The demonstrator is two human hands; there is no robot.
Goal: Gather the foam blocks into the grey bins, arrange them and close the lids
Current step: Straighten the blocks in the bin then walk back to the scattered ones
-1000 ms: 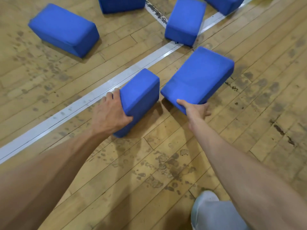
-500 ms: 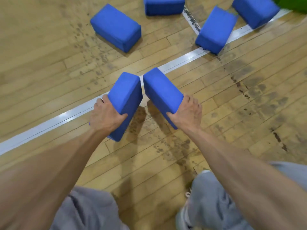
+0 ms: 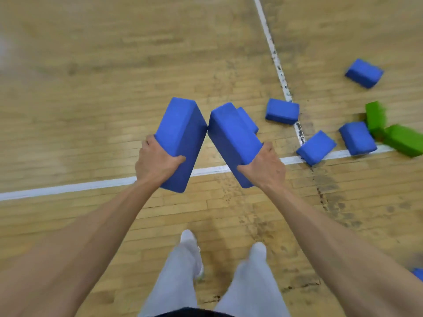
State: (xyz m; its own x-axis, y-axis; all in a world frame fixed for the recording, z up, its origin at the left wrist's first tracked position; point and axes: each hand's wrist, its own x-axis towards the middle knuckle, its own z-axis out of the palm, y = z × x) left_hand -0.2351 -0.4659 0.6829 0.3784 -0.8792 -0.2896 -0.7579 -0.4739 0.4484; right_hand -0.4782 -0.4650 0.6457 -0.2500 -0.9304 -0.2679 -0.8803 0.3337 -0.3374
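My left hand [image 3: 158,163] grips a blue foam block [image 3: 180,136] by its near end, lifted well above the floor. My right hand [image 3: 265,167] grips a second blue foam block [image 3: 231,138] the same way. The two held blocks touch at their upper corners. Several more blue blocks lie on the wooden floor to the right, among them one [image 3: 282,110] by the white line, one [image 3: 317,147] on the line crossing and one [image 3: 364,73] farther off. Two green blocks [image 3: 389,131] lie at the right edge. No grey bin is in view.
White court lines [image 3: 68,187] cross the worn wooden floor. My legs in grey trousers [image 3: 183,271] and white shoes stand below the hands. Another blue block's corner [image 3: 417,273] shows at the lower right edge. The image is blurred by motion.
Both hands have lifted their blocks off the floor and I have stood up. The view has risen and swung left, so the scattered blocks now lie to the right.
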